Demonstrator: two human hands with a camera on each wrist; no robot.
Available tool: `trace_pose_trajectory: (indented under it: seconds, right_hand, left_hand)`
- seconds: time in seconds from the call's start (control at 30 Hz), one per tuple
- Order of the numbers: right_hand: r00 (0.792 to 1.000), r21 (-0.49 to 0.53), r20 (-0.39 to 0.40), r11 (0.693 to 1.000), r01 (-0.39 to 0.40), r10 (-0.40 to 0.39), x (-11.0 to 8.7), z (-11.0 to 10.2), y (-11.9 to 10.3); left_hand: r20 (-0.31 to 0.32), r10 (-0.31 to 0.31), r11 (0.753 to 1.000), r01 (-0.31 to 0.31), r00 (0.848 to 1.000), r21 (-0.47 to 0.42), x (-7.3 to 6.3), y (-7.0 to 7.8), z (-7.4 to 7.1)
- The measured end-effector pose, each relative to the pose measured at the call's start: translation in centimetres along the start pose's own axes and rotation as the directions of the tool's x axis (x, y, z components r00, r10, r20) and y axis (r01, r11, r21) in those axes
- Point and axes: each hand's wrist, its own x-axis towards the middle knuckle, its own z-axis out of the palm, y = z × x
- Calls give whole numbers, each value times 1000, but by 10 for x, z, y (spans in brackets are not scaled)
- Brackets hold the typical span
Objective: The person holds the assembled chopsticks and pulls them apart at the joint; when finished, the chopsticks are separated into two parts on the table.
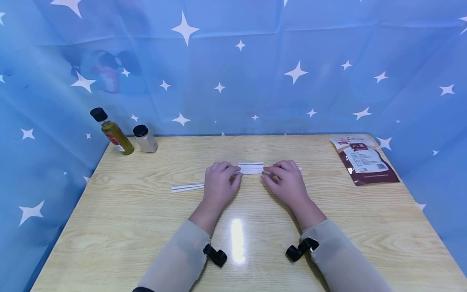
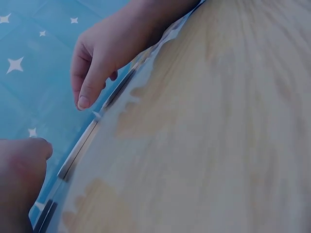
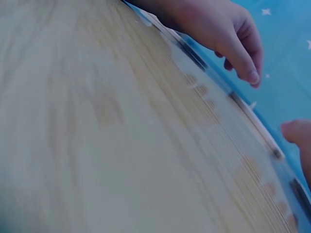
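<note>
Thin white strips [image 1: 251, 168] with dark lines lie side by side mid-table, between both hands. My left hand [image 1: 220, 180] has its fingertips at their left end, thumb apart from the fingers. Opposite it, the fingertips of my right hand [image 1: 288, 180] are at the right end, loosely bent. More white strips [image 1: 187, 187] extend out to the left from under the left hand, and the tips of others show just past the right hand. In the left wrist view the right hand [image 2: 112, 53] has thumb and fingers close together. Whether either hand touches the strips is hard to see.
At the back left stand an oil bottle [image 1: 117, 136] with a black cap and a small black-capped jar [image 1: 146, 142]. A maroon and white food pouch [image 1: 365, 162] lies at the back right. Behind the wooden table [image 1: 146, 227] hangs a blue star-patterned cloth [image 1: 255, 93].
</note>
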Motion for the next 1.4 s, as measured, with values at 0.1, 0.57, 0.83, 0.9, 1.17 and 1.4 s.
trace_pose_trajectory:
  seconds: [0.1, 0.57, 0.83, 0.9, 1.17, 1.4]
  right_hand:
    - [1000, 14, -1, 1000, 24, -24, 5, 6, -5]
    - [994, 38, 70, 996, 76, -79, 23, 43, -40]
    - [994, 51, 78, 996, 76, -80, 32, 63, -65]
    - [993, 39, 85, 996, 81, -84, 34, 68, -71]
    - [983, 30, 148, 994, 102, -106, 37, 83, -92]
    - [977, 49, 180, 993, 110, -117, 39, 87, -102]
  left_hand:
    - [9, -19, 1000, 18, 1000, 17, -2, -5, -5]
    - [-4, -94, 993, 94, 996, 69, -20, -39, -36]
    - [-11, -157, 984, 158, 988, 85, -35, -60, -61]
    - [-15, -172, 981, 173, 985, 87, -38, -66, -66]
    - [-7, -169, 985, 169, 986, 35, -57, -87, -89]
    - [69, -199, 979, 201, 978, -21, -73, -103, -108]
